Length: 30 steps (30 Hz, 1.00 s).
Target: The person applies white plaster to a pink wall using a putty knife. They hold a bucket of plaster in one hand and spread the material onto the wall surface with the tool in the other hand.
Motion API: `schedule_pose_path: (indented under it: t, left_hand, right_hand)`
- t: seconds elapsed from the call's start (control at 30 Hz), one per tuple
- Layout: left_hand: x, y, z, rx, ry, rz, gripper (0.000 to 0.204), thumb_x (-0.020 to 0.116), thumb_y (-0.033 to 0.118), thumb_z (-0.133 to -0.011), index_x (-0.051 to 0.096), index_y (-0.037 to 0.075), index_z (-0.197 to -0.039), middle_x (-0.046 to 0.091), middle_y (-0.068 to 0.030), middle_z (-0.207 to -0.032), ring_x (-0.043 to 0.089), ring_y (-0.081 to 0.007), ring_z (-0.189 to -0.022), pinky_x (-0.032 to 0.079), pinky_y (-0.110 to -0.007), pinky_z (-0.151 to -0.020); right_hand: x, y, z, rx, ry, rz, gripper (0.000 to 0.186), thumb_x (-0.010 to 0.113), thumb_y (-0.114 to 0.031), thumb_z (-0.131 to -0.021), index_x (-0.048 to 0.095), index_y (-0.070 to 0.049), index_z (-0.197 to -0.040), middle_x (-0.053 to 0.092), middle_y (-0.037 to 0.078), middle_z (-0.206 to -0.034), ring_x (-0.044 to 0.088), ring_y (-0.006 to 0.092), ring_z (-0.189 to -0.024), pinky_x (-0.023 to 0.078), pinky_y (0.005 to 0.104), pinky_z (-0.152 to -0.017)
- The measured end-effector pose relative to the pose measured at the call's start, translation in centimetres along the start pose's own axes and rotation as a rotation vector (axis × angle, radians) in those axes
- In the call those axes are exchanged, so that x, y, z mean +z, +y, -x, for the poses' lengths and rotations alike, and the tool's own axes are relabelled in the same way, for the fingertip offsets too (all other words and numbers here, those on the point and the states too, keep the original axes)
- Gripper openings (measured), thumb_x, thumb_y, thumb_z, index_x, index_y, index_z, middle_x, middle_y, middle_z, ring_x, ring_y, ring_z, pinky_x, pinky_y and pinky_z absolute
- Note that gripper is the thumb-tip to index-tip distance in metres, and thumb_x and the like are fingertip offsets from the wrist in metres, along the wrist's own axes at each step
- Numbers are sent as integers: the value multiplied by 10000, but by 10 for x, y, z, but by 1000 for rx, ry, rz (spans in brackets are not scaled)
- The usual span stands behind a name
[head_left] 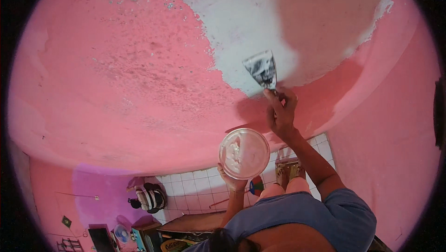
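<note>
My right hand [282,110] grips the handle of a putty knife [262,67], its broad blade smeared with white paste and held up at the wall. Behind the blade lies a white coated patch [237,24] with a ragged edge against the pink paint. Lower and to the left, my left hand [232,181] is closed on the near rim and side of a round, clear tub [245,154]. Whitish putty [233,150] lies inside it, heaped toward the left. Most of the knife's handle is hidden by my fingers.
The pink wall [139,66] is rough and pitted left of the patch. Below are a white tiled floor [190,189] and a small wooden stand [289,164] under my feet. A striped bag [151,197], a fan [121,233] and furniture [195,224] stand at the lower left.
</note>
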State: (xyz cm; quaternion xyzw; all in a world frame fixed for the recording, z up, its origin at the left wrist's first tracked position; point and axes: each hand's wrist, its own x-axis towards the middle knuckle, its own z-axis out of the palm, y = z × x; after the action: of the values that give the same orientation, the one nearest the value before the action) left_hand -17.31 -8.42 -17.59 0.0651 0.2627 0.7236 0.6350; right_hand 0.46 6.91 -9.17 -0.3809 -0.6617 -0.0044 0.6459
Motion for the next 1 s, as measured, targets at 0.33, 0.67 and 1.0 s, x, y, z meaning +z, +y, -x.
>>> schedule_pose_path:
  t: [0.33,0.67,1.0]
  left_hand:
    - [-28,-3,-1,9,128,22,685,481,564,-819,389,125,-1336,379,-94,-1376,377,-297,-1237,309,-505,-1024]
    - [-15,-1,5,19,141,-35,704,521,554,-805,378,117,-1338,385,-92,-1366,373,-295,-1237,309,-499,-1029]
    - [-40,-2,3,6,175,27,684,517,545,-826,394,91,-1323,415,-107,-1346,408,-286,-1208,334,-488,-1014]
  right_hand:
    - [-10,25,107,81,-191,26,487,584,51,-691,593,-123,-1147,479,122,-1092,441,284,-1034,336,408,-837]
    - [10,18,60,-19,-81,68,505,545,120,-660,608,-100,-1110,428,118,-1096,439,238,-885,363,349,-750]
    - [1,20,89,-14,-160,48,491,554,79,-676,606,-113,-1125,424,123,-1109,405,268,-975,355,364,-788]
